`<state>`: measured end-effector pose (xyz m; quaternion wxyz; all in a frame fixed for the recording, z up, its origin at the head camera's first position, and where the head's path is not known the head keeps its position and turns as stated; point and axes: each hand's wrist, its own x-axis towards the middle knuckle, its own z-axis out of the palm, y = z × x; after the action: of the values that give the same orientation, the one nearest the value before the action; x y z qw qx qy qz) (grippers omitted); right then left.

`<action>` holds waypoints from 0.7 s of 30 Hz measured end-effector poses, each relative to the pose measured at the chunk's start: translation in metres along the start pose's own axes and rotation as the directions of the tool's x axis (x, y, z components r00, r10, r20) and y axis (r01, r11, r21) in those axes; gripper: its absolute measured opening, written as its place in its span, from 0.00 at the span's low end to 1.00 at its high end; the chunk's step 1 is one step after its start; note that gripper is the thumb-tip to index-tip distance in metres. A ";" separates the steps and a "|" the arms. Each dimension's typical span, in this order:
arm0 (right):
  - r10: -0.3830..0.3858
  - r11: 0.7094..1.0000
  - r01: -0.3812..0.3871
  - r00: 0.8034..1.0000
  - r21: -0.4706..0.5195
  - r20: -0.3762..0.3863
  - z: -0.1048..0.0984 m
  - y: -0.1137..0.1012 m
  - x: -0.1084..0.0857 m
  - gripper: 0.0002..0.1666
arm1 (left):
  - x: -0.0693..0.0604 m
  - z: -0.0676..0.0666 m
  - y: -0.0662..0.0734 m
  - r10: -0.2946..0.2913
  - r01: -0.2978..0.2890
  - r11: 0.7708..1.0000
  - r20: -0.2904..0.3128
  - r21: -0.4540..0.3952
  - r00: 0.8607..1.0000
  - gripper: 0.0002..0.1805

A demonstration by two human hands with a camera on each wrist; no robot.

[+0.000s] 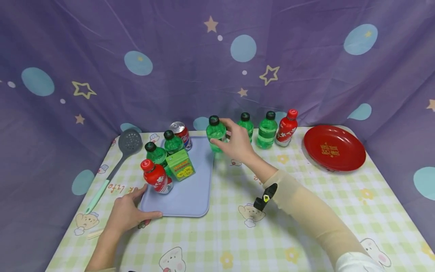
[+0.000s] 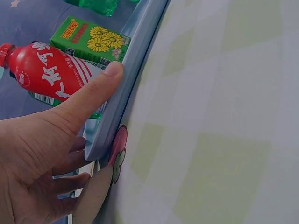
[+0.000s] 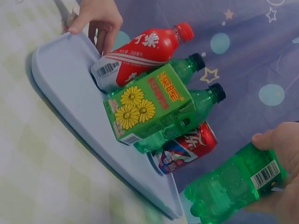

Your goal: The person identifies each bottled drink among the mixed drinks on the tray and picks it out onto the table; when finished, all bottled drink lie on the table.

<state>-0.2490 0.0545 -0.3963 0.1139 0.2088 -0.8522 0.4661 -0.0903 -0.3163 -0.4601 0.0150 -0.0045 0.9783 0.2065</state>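
Observation:
My right hand (image 1: 236,140) grips a green bottle (image 1: 216,132) with a black cap, beside the far right corner of the blue-grey tray (image 1: 190,196). In the right wrist view, the held bottle (image 3: 233,184) tilts across the picture, fingers round its label. My left hand (image 1: 126,212) holds the tray's near left corner; in the left wrist view its thumb lies along the rim (image 2: 135,60). On the tray stand a red bottle (image 1: 157,177), a green carton (image 1: 181,165), two green bottles (image 1: 173,142) and a red can (image 1: 181,133).
Right of the held bottle stand two green bottles (image 1: 266,130) and a red bottle (image 1: 286,128), in a row before the purple curtain (image 1: 190,45). A red plate (image 1: 334,148) lies at the far right. A grey slotted spatula (image 1: 130,142) with a mint handle lies left of the tray.

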 end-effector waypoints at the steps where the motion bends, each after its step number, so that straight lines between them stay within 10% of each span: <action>1: 0.004 1.000 -0.004 1.000 -0.008 -0.001 0.000 0.001 0.001 0.41 | 0.000 0.000 0.000 -0.002 0.002 1.000 0.002 0.000 1.000 0.71; 21: 0.054 0.992 -0.049 0.998 -0.115 0.045 0.013 0.013 0.016 0.40 | -0.001 -0.001 0.001 -0.017 0.018 1.000 0.016 -0.011 1.000 0.71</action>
<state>-0.2696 0.0454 -0.4066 0.0930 0.1911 -0.8849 0.4144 -0.0894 -0.3160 -0.4584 0.0247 -0.0115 0.9770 0.2117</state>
